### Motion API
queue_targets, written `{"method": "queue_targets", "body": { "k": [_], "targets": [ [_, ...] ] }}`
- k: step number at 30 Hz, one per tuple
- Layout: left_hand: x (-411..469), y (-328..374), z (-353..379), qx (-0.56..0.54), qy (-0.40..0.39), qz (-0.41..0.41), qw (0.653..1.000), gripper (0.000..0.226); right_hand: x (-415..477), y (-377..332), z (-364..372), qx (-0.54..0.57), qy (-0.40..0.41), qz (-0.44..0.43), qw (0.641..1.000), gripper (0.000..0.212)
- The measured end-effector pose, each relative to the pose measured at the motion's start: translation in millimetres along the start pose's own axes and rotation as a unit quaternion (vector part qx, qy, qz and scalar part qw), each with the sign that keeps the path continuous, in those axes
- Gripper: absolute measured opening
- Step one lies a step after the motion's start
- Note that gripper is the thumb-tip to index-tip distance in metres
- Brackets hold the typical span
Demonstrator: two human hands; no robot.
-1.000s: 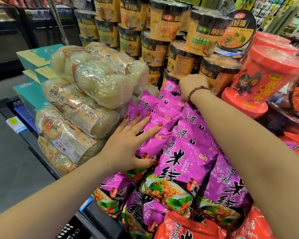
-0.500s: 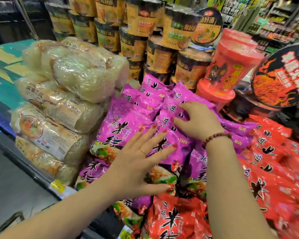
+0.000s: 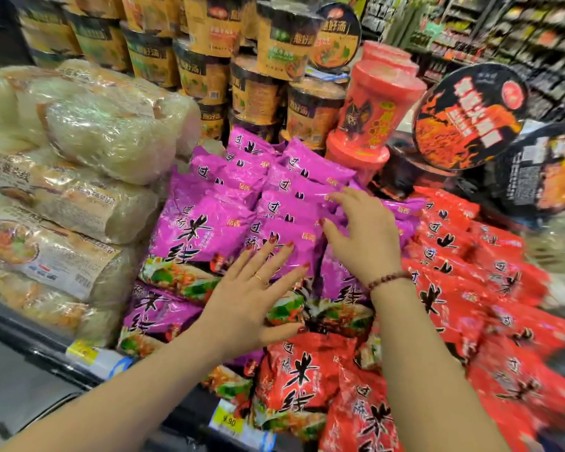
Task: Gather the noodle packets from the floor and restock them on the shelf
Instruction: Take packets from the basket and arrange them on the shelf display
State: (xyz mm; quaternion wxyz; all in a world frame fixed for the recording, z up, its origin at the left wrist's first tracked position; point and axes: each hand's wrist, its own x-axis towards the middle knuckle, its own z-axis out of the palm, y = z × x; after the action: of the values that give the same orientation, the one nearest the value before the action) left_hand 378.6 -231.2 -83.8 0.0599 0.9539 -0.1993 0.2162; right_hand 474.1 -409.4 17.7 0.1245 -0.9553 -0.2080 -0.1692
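Observation:
Several purple noodle packets (image 3: 206, 226) lie stacked in rows on the shelf (image 3: 30, 337). My left hand (image 3: 252, 298) lies flat with spread fingers on the front purple packets. My right hand (image 3: 362, 236) rests just behind it, fingers straight and slightly spread, touching the purple packets further back. Neither hand grips a packet. Red noodle packets (image 3: 307, 373) of the same kind are piled to the right and in front.
Clear bags of rice noodles (image 3: 105, 132) are heaped on the left. Yellow noodle cups (image 3: 258, 89) and red cups (image 3: 379, 109) stand stacked behind the packets. Black round bowls (image 3: 467, 119) lean at the right. Yellow price tags (image 3: 229, 419) line the shelf edge.
My right hand drew back from the rear of the purple stack toward me. The left hand slid right along the front packets. The view swung right.

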Motion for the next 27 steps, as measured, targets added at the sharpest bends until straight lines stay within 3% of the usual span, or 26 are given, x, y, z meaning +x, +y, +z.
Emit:
{"method": "queue_targets", "body": {
  "k": [2, 4, 6, 11, 15, 18, 20, 23, 27],
  "targets": [
    [2, 10, -4, -0.011, 0.029, 0.019, 0.999, 0.072, -21, 14, -13, -0.048, -0.039, 0.057, 0.996, 0.044],
    [9, 18, 1, 0.006, 0.023, 0.041, 0.999, 0.07, -33, 21, -11, -0.089, -0.117, 0.063, 0.987, 0.055],
    [20, 22, 8, 0.036, -0.023, 0.034, 0.998, 0.071, -38, 25, -2, -0.104, -0.143, 0.074, 0.981, 0.062],
    [32, 21, 19, 0.092, -0.112, 0.007, 0.989, 0.076, -41, 34, 18, -0.156, -0.109, 0.086, 0.978, 0.059],
    [25, 21, 11, 0.055, -0.068, 0.027, 0.996, 0.075, -56, 29, 11, -0.144, -0.042, 0.082, 0.985, 0.063],
    [-5, 25, 4, 0.007, 0.013, 0.061, 0.998, 0.074, -95, 6, -5, -0.107, 0.061, 0.052, 0.991, 0.057],
    [-41, 34, 6, -0.038, 0.054, 0.087, 0.994, 0.074, -138, -15, -5, -0.076, 0.073, 0.028, 0.994, 0.055],
    [-91, 49, 25, -0.032, 0.02, 0.137, 0.99, 0.073, -210, -35, 10, -0.058, 0.029, 0.013, 0.998, 0.063],
    [-106, 52, 50, -0.003, -0.051, 0.112, 0.992, 0.072, -283, -36, 34, -0.088, -0.082, 0.072, 0.99, 0.088]
  ]
}}
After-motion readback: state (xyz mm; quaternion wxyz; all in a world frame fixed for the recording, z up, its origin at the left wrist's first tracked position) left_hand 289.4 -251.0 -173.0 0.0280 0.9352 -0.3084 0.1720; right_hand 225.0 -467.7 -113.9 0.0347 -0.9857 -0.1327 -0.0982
